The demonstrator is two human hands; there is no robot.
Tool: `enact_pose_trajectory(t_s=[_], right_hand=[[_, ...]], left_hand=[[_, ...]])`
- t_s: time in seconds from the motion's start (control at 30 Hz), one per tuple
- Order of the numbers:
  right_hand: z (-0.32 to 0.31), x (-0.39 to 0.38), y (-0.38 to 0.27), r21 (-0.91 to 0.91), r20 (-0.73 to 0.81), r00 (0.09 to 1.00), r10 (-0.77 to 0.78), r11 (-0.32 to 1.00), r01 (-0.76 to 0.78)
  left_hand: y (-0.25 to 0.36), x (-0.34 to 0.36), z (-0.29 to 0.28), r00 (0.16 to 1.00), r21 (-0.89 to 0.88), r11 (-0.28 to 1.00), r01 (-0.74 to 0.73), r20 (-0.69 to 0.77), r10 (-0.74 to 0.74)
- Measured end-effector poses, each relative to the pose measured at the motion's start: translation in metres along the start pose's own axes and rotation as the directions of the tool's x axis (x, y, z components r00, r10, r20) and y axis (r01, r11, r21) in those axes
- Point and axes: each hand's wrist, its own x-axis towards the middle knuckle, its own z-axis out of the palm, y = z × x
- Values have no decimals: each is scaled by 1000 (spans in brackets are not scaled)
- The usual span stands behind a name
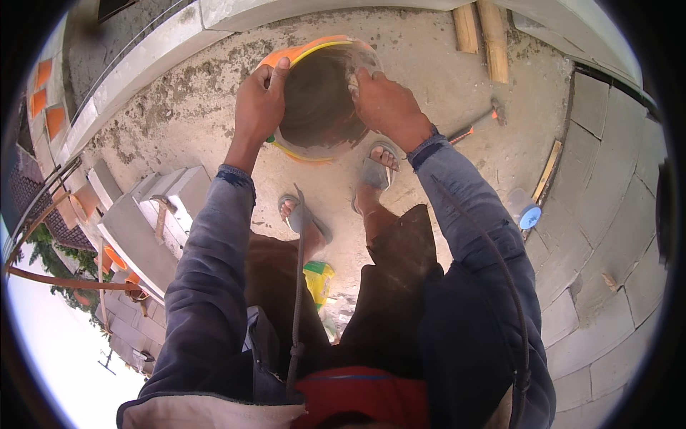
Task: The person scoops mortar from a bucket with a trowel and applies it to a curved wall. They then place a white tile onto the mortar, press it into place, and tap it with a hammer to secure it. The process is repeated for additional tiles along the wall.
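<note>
The round tub [323, 45] sits right between the fingers of the 2 hands, and its orange and yellow rim touches the left ones. The left hand [260, 106] pinches the tub's left edge, with the thumb up on top and the other fingers bent around the rim. The right hand [389, 106] is at the tub's right edge with its fingers bent in. A small pale bit shows at those fingertips, but I cannot tell if they pinch it or the rim. Gray muck [318, 100] is inside the tub, between both sets of fingers.

To the right of the right fingers, a hammer [477, 124] lies on the floor [421, 50]. Past them, up and to the right, are 2 wooden poles [493, 43]. Farther right and nearer the body is a jar with a blue lid [529, 217]. Below the fingers are 2 feet in gray sandals [374, 174]. A yellow and green bag [318, 280] lies well below the fingers, between the legs.
</note>
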Motion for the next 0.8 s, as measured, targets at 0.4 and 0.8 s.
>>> enact_pose_trajectory(t_s=[0.4, 0.8], right_hand=[[83, 16, -43, -112, 159, 977, -142, 981, 161], [147, -13, -62, 24, 192, 979, -63, 998, 60]], left_hand=[[-68, 31, -64, 936, 85, 934, -348, -28, 351], [-70, 56, -72, 944, -22, 950, -312, 100, 313]])
